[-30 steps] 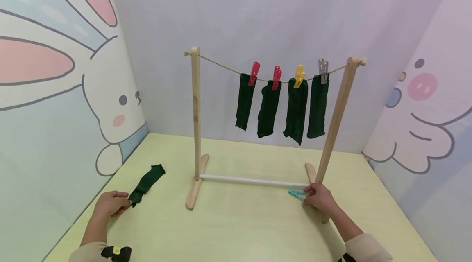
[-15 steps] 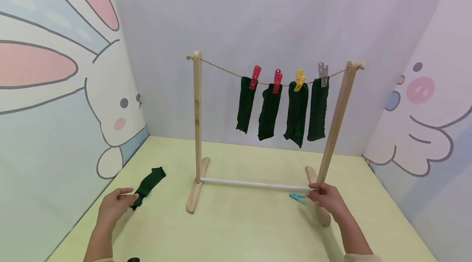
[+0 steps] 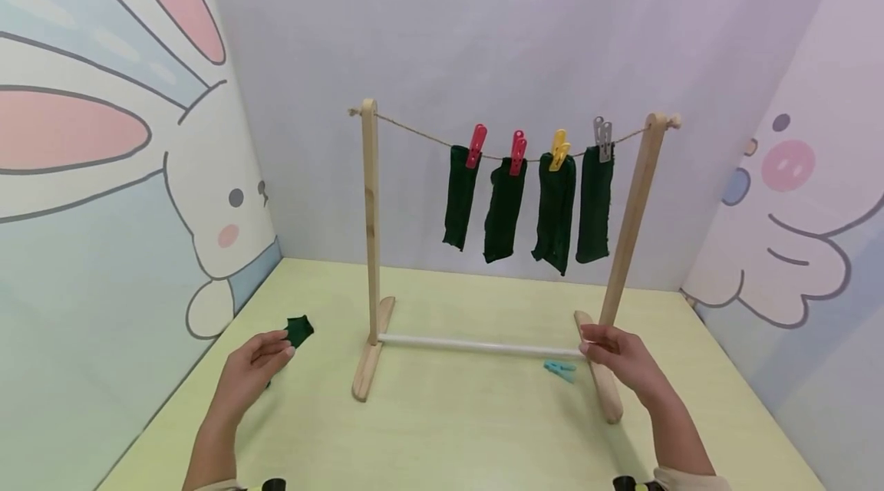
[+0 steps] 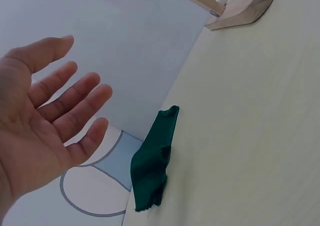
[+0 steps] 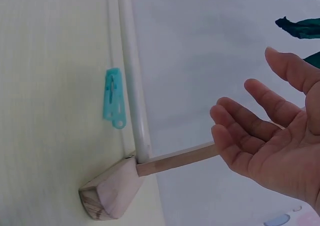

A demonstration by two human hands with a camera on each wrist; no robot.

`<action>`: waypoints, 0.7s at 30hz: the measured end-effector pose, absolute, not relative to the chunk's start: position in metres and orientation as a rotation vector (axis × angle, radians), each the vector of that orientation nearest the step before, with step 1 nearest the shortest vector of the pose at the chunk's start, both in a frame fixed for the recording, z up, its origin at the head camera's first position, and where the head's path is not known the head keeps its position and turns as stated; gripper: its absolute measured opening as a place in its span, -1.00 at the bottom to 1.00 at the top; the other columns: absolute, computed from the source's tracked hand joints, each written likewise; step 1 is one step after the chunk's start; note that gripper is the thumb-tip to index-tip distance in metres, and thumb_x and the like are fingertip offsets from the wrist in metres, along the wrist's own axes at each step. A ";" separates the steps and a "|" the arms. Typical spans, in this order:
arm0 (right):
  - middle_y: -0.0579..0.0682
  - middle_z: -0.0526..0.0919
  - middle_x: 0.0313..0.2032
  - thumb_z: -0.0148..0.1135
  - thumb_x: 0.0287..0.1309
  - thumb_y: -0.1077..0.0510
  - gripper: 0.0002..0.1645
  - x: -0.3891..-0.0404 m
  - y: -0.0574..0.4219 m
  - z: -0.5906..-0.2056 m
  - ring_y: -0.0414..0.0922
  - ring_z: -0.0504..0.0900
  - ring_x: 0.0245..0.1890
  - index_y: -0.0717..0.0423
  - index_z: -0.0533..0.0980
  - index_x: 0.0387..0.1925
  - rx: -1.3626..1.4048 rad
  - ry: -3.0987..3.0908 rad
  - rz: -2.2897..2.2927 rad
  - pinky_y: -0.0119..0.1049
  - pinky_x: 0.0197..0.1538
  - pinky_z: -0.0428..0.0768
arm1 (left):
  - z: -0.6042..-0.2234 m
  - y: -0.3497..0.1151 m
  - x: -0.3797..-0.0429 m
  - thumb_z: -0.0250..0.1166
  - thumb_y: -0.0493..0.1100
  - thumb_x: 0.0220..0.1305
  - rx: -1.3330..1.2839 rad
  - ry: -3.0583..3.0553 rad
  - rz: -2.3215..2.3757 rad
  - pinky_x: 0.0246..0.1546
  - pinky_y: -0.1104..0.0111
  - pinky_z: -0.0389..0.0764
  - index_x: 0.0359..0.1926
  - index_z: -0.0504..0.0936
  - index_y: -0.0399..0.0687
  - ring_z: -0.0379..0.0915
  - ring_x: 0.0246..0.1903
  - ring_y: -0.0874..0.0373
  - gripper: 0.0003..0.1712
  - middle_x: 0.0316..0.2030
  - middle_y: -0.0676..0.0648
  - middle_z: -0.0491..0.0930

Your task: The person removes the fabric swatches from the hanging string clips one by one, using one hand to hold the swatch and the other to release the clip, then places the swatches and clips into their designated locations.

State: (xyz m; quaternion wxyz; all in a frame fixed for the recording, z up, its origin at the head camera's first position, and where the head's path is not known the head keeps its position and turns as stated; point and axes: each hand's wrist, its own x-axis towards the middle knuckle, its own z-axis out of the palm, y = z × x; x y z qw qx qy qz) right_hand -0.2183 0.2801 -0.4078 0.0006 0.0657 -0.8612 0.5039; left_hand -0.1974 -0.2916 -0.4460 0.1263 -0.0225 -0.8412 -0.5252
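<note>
My left hand [image 3: 254,370] is raised over the table with relaxed fingers, nothing in its grasp. Beneath it lies a dark green strip of cloth [image 4: 150,161], partly hidden by the hand in the head view. On the right, my right hand [image 3: 625,359] hovers in front of the rack's right post, its fingers loosely bent around nothing. A light blue clothespin [image 5: 114,98] lies on the table beside the white crossbar [image 3: 476,347], left of that hand. Several green cloth pieces [image 3: 504,211] hang from the string, pinned by red [image 3: 476,146], yellow [image 3: 559,151] and grey clothespins [image 3: 603,140].
The wooden drying rack stands mid-table, its left post [image 3: 371,222] and right post [image 3: 631,222] joined by a string. Its left foot [image 3: 366,368] and right foot [image 3: 606,391] rest on the pale yellow table [image 3: 442,430]. Cartoon-printed walls rise at both sides.
My left hand has let go of the green cloth and moved up and right. My right hand has let go of the blue clothespin and lifted slightly away.
</note>
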 end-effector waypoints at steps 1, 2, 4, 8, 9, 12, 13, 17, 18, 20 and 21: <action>0.31 0.47 0.04 0.17 0.24 0.11 -0.44 -0.218 0.280 -0.405 -0.09 0.53 -0.10 0.42 0.34 0.14 0.215 -2.698 1.586 -0.26 -0.05 0.49 | -0.445 -0.289 -0.199 0.23 -0.07 0.27 -0.102 -2.424 -1.526 -0.23 0.56 0.49 0.13 0.41 -0.30 0.47 -0.21 0.43 -0.49 -0.06 -0.27 0.51; 0.31 0.47 0.05 0.17 0.25 0.10 -0.43 -0.218 0.279 -0.403 -0.09 0.53 -0.10 0.43 0.34 0.14 0.227 -2.691 1.589 -0.30 -0.07 0.50 | -0.443 -0.286 -0.200 0.23 -0.09 0.27 -0.134 -2.405 -1.517 -0.23 0.57 0.49 0.12 0.42 -0.29 0.47 -0.20 0.44 -0.51 -0.06 -0.27 0.51; 0.32 0.45 0.07 0.16 0.25 0.09 -0.42 -0.218 0.278 -0.399 -0.10 0.54 -0.10 0.42 0.33 0.16 0.253 -2.681 1.588 -0.36 -0.10 0.50 | -0.439 -0.280 -0.202 0.25 -0.13 0.26 -0.186 -2.376 -1.490 -0.24 0.58 0.48 0.10 0.44 -0.27 0.48 -0.21 0.42 -0.54 -0.07 -0.24 0.52; 0.30 0.46 0.05 0.16 0.25 0.09 -0.41 -0.218 0.276 -0.389 -0.09 0.54 -0.11 0.40 0.32 0.17 0.302 -2.662 1.584 -0.42 -0.13 0.50 | -0.432 -0.268 -0.207 0.27 -0.18 0.23 -0.266 -2.326 -1.508 -0.24 0.56 0.50 0.08 0.47 -0.26 0.51 -0.20 0.34 -0.58 -0.10 -0.19 0.53; 0.29 0.47 0.04 0.16 0.25 0.10 -0.43 -0.218 0.275 -0.387 -0.09 0.54 -0.12 0.39 0.33 0.17 0.305 -2.652 1.582 -0.43 -0.13 0.49 | -0.431 -0.265 -0.208 0.27 -0.19 0.23 -0.280 -2.311 -1.526 -0.24 0.55 0.50 0.08 0.47 -0.26 0.51 -0.20 0.32 -0.58 -0.11 -0.19 0.53; 0.30 0.48 0.01 0.17 0.25 0.11 -0.45 -0.219 0.273 -0.380 -0.13 0.55 -0.14 0.38 0.34 0.15 0.316 -2.621 1.582 -0.45 -0.14 0.49 | -0.428 -0.260 -0.210 0.27 -0.21 0.23 -0.301 -2.280 -1.571 -0.24 0.53 0.51 0.08 0.47 -0.28 0.52 -0.21 0.28 -0.58 -0.12 -0.24 0.53; 0.30 0.48 0.01 0.17 0.25 0.11 -0.46 -0.220 0.272 -0.379 -0.14 0.55 -0.15 0.37 0.35 0.14 0.319 -2.612 1.583 -0.46 -0.14 0.49 | -0.428 -0.259 -0.210 0.27 -0.21 0.23 -0.303 -2.277 -1.574 -0.24 0.53 0.51 0.08 0.47 -0.28 0.52 -0.21 0.28 -0.58 -0.12 -0.25 0.53; 0.30 0.48 0.01 0.17 0.24 0.10 -0.46 -0.225 0.269 -0.377 -0.12 0.55 -0.13 0.37 0.35 0.14 0.345 -2.596 1.584 -0.47 -0.12 0.48 | -0.425 -0.255 -0.212 0.27 -0.20 0.23 -0.299 -2.279 -1.558 -0.25 0.54 0.50 0.07 0.48 -0.27 0.51 -0.24 0.32 -0.59 -0.13 -0.26 0.53; 0.30 0.49 0.00 0.17 0.24 0.10 -0.46 -0.225 0.268 -0.376 -0.10 0.55 -0.12 0.36 0.35 0.14 0.349 -2.594 1.581 -0.47 -0.12 0.48 | -0.424 -0.254 -0.213 0.27 -0.20 0.23 -0.297 -2.277 -1.556 -0.25 0.54 0.50 0.07 0.48 -0.27 0.51 -0.24 0.33 -0.59 -0.13 -0.26 0.54; 0.27 0.49 0.00 0.18 0.24 0.09 -0.45 -0.226 0.267 -0.375 -0.05 0.55 -0.10 0.35 0.35 0.14 0.357 -2.591 1.579 -0.47 -0.12 0.49 | -0.422 -0.251 -0.215 0.27 -0.19 0.23 -0.295 -2.267 -1.555 -0.25 0.55 0.50 0.06 0.49 -0.26 0.50 -0.24 0.33 -0.60 -0.13 -0.26 0.54; 0.26 0.49 0.01 0.18 0.24 0.08 -0.45 -0.226 0.266 -0.375 -0.04 0.55 -0.10 0.35 0.35 0.15 0.362 -2.591 1.577 -0.47 -0.12 0.49 | -0.421 -0.250 -0.216 0.27 -0.19 0.23 -0.296 -2.260 -1.560 -0.24 0.56 0.50 0.06 0.49 -0.26 0.50 -0.24 0.33 -0.60 -0.13 -0.26 0.54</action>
